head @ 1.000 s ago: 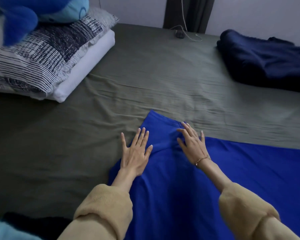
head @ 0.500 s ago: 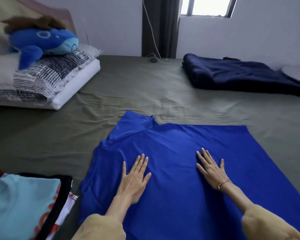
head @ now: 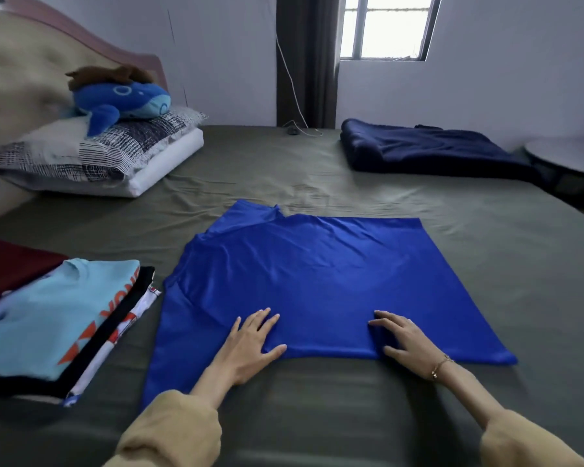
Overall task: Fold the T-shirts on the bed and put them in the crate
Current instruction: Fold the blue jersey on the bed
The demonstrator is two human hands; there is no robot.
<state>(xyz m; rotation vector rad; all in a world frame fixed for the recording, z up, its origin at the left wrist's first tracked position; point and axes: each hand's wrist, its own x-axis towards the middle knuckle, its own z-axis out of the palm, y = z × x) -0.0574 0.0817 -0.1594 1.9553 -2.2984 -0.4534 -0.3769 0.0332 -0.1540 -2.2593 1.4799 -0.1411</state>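
Observation:
A bright blue T-shirt [head: 317,281] lies spread flat on the olive bed sheet [head: 317,183], its neck end pointing left and away. My left hand [head: 250,345] rests flat on the shirt's near edge with the fingers straight. My right hand [head: 405,342] lies on the same near edge further right, fingers spread, with a small ridge of cloth bunched at its fingertips. A stack of T-shirts [head: 48,318], light blue on top with black, white and maroon ones under it, sits at the left. No crate is in view.
Two pillows [head: 115,156] with a blue plush whale [head: 118,102] lie at the headboard on the left. A dark navy blanket [head: 429,150] is folded at the far right. A cable and plug [head: 297,129] lie at the far edge, and a round table [head: 570,156] stands beyond the bed.
Both hands have slid back along the blue shirt from its far part to its near edge. The view has tilted up, bringing the stack of shirts and the window into sight.

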